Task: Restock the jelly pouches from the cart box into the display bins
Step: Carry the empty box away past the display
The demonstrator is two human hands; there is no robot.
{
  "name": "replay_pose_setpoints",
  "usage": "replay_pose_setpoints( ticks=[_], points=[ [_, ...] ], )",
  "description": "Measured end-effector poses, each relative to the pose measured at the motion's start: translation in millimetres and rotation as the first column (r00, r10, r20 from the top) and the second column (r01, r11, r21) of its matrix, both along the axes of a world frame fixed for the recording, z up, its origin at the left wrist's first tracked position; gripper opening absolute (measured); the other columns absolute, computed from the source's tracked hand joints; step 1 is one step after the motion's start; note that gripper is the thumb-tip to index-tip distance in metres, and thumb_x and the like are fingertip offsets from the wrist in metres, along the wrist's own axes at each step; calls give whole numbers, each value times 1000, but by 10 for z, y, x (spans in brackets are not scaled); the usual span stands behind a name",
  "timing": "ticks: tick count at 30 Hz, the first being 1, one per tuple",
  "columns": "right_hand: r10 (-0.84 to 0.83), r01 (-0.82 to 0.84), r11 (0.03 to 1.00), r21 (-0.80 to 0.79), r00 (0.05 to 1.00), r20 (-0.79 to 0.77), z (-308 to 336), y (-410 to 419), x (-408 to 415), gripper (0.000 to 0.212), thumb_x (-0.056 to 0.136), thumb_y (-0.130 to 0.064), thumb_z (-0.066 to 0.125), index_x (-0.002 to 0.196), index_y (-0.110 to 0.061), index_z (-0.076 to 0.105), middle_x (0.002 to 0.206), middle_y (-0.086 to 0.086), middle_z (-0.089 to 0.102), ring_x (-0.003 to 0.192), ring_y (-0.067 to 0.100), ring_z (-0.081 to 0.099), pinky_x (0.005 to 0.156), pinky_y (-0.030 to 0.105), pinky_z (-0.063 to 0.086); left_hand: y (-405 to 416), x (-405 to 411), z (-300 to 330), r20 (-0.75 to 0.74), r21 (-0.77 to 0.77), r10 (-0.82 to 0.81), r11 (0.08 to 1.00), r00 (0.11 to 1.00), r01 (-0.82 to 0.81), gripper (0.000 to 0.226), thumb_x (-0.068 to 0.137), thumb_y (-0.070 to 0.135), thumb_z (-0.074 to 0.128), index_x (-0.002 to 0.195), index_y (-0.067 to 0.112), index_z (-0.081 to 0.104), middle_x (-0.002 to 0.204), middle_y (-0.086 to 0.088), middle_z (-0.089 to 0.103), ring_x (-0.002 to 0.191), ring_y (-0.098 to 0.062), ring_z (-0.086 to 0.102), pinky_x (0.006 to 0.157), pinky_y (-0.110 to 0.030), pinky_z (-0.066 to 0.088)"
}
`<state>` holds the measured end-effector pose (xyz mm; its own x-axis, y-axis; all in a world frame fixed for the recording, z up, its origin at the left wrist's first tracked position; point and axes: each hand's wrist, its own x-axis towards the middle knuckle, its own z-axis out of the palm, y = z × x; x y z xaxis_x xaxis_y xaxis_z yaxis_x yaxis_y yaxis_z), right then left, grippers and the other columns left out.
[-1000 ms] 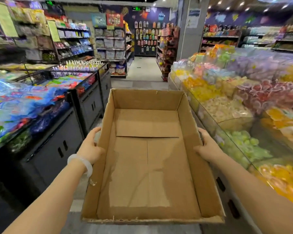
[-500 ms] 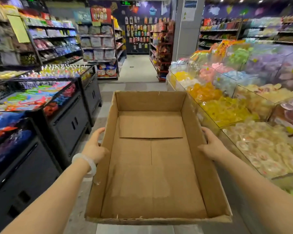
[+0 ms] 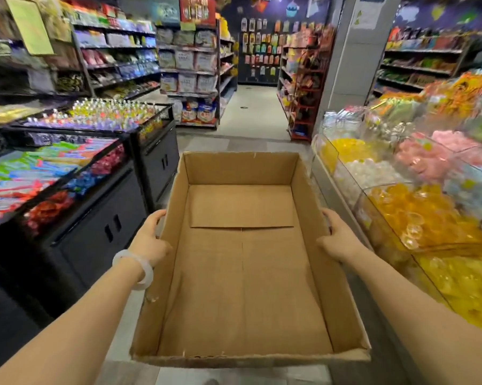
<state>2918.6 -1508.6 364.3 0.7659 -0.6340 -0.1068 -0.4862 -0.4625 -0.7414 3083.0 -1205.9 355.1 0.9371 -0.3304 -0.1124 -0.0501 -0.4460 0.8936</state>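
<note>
Both fingers hidden: left hand point(image 3: 150, 240), right hand point(image 3: 338, 240) grip box point(image 3: 242, 273) walls

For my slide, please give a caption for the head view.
Both hands carry an empty cardboard box past clear jelly bins.

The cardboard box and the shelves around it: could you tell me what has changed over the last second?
The person has walked forward along the aisle with the cardboard box: the display bins on the right slid past, green and red jellies giving way to orange and yellow ones. Nothing was let go or picked up. The left hand and right hand still grip the box's side walls, and it stays empty.
</note>
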Motion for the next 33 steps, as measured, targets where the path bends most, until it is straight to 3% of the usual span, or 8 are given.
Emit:
replay_pose_setpoints(
  ticks=[6, 11, 14, 19, 21, 27, 31, 33],
  points=[
    [-93, 95, 992, 88, 995, -27, -320, -892, 1437, 67, 89, -1, 50, 144, -29, 25, 86, -4, 53, 78, 22, 60, 76, 46, 56, -1057, 1651, -124, -20, 45, -93, 995, 995, 94, 74, 86, -11, 46, 142, 34, 32, 95, -6, 61, 78, -29, 59, 74, -49, 55],
    [-152, 155, 985, 79, 988, -37, -296, -1632, 2466, 68, 88, -1, 52, 144, -26, 25, 98, 3, 53, 85, 26, 58, 78, 41, 53, -1870, 2800, -69, -5, 88, -161, 983, 987, 161, 72, 86, -8, 49, 143, 33, 30, 90, -6, 63, 79, -35, 64, 66, -46, 55],
    [-180, 183, 980, 76, 982, -52, -398, -2154, 3038, 68, 87, 0, 53, 144, -26, 27, 101, 5, 55, 87, 26, 59, 77, 39, 53, -2411, 3430, -174, -43, 79, -180, 980, 983, 183, 71, 86, -11, 47, 141, 32, 31, 79, -9, 62, 58, -27, 57, 48, -33, 47],
    [-211, 212, 975, 64, 977, -33, -618, -3268, 4151, 68, 87, 0, 51, 145, -25, 27, 129, 14, 54, 100, 30, 57, 75, 36, 51, -3558, 4570, -329, -31, 137, -202, 969, 979, 204, 70, 87, -9, 47, 143, 30, 29, 89, -20, 62, 67, -34, 59, 57, -40, 51],
    [-210, 212, 973, 96, 977, -31, -680, -3712, 4611, 66, 88, 0, 49, 144, -26, 28, 126, 13, 54, 92, 26, 55, 62, 28, 46, -3974, 4985, -374, -33, 139, -180, 973, 983, 182, 71, 87, -11, 45, 143, 29, 28, 83, -18, 60, 59, -27, 53, 50, -33, 46],
    [-195, 197, 966, 166, 980, -25, -628, -4877, 5829, 63, 78, -6, 50, 134, -33, 38, 105, 8, 63, 67, 24, 58, 52, 24, 40, -5076, 6088, -296, -49, 113, -120, 986, 992, 125, 70, 88, -13, 44, 142, 29, 31, 69, -10, 54, 48, -19, 46, 36, -21, 38],
    [-190, 193, 969, 156, 981, -33, -699, -5476, 6550, 66, 78, -6, 55, 137, -31, 37, 108, 8, 63, 84, 26, 61, 70, 30, 50, -5711, 6781, -367, -83, 116, -115, 985, 990, 124, 69, 88, -12, 46, 143, 28, 31, 69, -9, 53, 50, -18, 48, 36, -20, 38],
    [-190, 194, 968, 161, 981, -43, -794, -5782, 6917, 66, 83, -1, 52, 140, -28, 34, 105, 7, 62, 83, 23, 60, 67, 28, 48, -6058, 7200, -490, -105, 124, -116, 984, 988, 128, 70, 89, -11, 46, 145, 27, 29, 72, -9, 53, 55, -20, 51, 44, -26, 43]
  ],
)
